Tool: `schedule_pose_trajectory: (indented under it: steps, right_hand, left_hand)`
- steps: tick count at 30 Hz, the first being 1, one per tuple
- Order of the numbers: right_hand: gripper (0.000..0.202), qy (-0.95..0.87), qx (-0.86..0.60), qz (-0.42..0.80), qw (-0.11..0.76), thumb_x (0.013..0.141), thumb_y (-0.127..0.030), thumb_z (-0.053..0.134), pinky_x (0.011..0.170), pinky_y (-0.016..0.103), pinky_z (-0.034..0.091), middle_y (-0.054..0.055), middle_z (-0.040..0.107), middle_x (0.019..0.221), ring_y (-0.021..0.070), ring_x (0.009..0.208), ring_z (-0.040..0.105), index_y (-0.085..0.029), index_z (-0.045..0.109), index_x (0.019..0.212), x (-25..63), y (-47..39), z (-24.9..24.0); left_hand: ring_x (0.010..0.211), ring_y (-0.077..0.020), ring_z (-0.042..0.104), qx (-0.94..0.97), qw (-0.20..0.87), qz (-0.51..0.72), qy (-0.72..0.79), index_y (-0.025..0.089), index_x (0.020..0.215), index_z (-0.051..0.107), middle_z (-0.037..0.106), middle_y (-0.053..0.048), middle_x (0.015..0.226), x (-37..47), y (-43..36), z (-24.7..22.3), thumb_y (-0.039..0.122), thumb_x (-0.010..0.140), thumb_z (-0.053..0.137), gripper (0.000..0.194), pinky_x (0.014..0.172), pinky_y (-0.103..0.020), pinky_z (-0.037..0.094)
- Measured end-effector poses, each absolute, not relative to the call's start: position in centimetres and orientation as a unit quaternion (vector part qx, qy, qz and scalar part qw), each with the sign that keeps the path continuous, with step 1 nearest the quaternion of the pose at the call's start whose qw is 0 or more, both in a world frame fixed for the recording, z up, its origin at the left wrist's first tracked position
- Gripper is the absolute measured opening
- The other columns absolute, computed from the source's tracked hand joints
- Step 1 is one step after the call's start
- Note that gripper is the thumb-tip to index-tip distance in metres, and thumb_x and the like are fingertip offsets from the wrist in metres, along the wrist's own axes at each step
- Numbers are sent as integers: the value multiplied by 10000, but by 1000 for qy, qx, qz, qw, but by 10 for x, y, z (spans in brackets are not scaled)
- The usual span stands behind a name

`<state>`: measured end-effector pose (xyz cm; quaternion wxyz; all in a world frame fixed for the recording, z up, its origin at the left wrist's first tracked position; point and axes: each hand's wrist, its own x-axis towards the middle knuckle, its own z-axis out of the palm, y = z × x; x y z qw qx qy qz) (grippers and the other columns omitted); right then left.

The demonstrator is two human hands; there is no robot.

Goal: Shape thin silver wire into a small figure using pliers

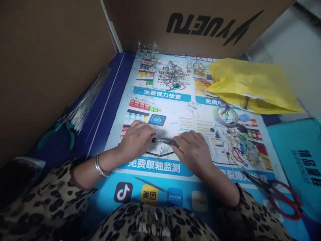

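My left hand (pixel 137 139) is closed in a pinch, and fine loops of thin wire (pixel 163 149) show just beside and below its fingertips. Wrapped round a pair of needle-nose pliers (pixel 166 141), my right hand (pixel 193 150) points their metal jaws left at the pinched spot. A bit of yellow handle shows by the right fingers. The jaw tips nearly meet the left fingertips; whether they grip the wire is too small to tell. Both hands are over a printed poster sheet (pixel 160 177), where a slim pointed metal rod (pixel 150 184) lies nearer me.
Red-handled scissors (pixel 273 194) lie at right, below a tape roll (pixel 227 115) and yellow bag (pixel 255 83). Tangled wire pieces (pixel 174 73) sit at the back. Left are straight wires (pixel 87 97) and teal-handled pliers (pixel 71 135). Cardboard walls (pixel 155 30) stand behind and left.
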<state>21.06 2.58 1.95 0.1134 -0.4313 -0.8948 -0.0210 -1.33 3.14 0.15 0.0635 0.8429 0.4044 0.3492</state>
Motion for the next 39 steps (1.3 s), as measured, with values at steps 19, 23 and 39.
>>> schedule_pose_trajectory:
  steps: [19, 23, 39]
  right_hand:
    - [139, -909, -394, -64, 116, 847, -305, 552, 676, 320, 273, 39, 577, 746, 196, 753, 422, -189, 612, 796, 204, 40, 19]
    - [134, -911, -388, -62, 125, 835, -301, 569, 662, 317, 272, 36, 574, 728, 193, 739, 416, -190, 621, 783, 205, 41, 16]
    - [266, -921, -358, 9, 154, 885, -335, 494, 628, 277, 325, 34, 570, 677, 158, 672, 468, -167, 635, 736, 211, 47, 11]
  left_hand:
    - [692, -166, 572, 838, 57, 379, 388, 154, 844, 545, 633, -39, 709, -15, 33, 6, 129, 868, 456, 95, 702, -343, 422]
    - [701, -161, 578, 839, 61, 383, 381, 164, 851, 546, 641, -33, 715, -15, 34, 5, 145, 878, 450, 101, 707, -338, 421]
    - [703, -158, 566, 849, 106, 380, 353, 186, 844, 523, 631, -24, 720, -15, 35, 3, 187, 906, 414, 125, 699, -327, 410]
